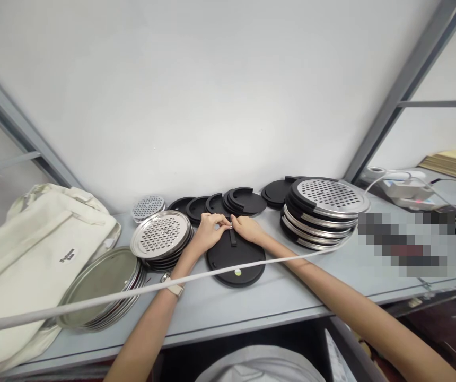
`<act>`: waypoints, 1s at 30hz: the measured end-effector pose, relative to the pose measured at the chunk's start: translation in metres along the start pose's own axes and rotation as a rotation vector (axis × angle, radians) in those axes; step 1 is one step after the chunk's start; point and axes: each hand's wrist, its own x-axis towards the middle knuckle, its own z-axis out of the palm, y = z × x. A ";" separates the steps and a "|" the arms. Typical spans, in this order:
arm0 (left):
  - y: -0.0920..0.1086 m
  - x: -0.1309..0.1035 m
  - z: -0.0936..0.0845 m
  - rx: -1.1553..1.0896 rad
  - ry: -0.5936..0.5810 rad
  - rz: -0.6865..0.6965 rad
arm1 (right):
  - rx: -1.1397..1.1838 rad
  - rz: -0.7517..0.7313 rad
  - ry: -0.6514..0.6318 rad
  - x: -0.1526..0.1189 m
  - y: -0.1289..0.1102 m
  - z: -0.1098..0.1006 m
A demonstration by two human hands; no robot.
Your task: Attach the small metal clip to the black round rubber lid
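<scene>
A round black plate-like lid (236,260) lies on the grey table in front of me, a small round sticker (238,272) near its front edge. A short black strap (233,237) runs over its far part. My left hand (212,229) pinches the strap's far end with thumb and forefinger. My right hand (247,229) is closed at the same spot, its fingertips almost meeting those of the left. A small shiny bit shows between the fingertips; I cannot make out what it is.
Left stand perforated metal grater discs (160,234), olive-grey round plates (101,286) and a cream canvas bag (21,254). Black rimmed lids (247,200) line the wall. A tall stack of perforated discs (327,197) stands right. A white cable (132,292) crosses the view.
</scene>
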 end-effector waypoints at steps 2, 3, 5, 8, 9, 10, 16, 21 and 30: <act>0.000 0.000 -0.001 -0.018 0.000 0.014 | -0.004 0.004 -0.007 -0.001 -0.001 -0.001; 0.000 0.000 -0.001 -0.025 0.001 0.022 | -0.007 0.004 -0.010 -0.001 -0.001 -0.001; 0.000 0.000 -0.001 -0.030 0.006 0.035 | -0.012 -0.001 -0.015 -0.001 -0.001 -0.001; 0.001 -0.001 -0.002 -0.029 0.018 0.034 | -0.021 -0.015 -0.019 0.000 0.000 -0.001; 0.001 -0.001 -0.002 -0.029 0.021 0.029 | -0.024 -0.021 -0.019 0.000 0.000 -0.001; 0.001 -0.001 -0.002 -0.031 0.023 0.024 | -0.027 -0.025 -0.018 0.001 0.000 0.000; 0.003 -0.001 -0.001 -0.042 0.024 -0.001 | -0.042 -0.033 -0.015 0.001 0.001 0.001; 0.003 0.000 -0.001 -0.060 0.028 -0.014 | -0.045 -0.027 -0.022 0.003 0.002 0.001; 0.000 0.000 0.001 -0.146 0.044 0.019 | -0.051 -0.031 -0.027 0.003 0.003 0.002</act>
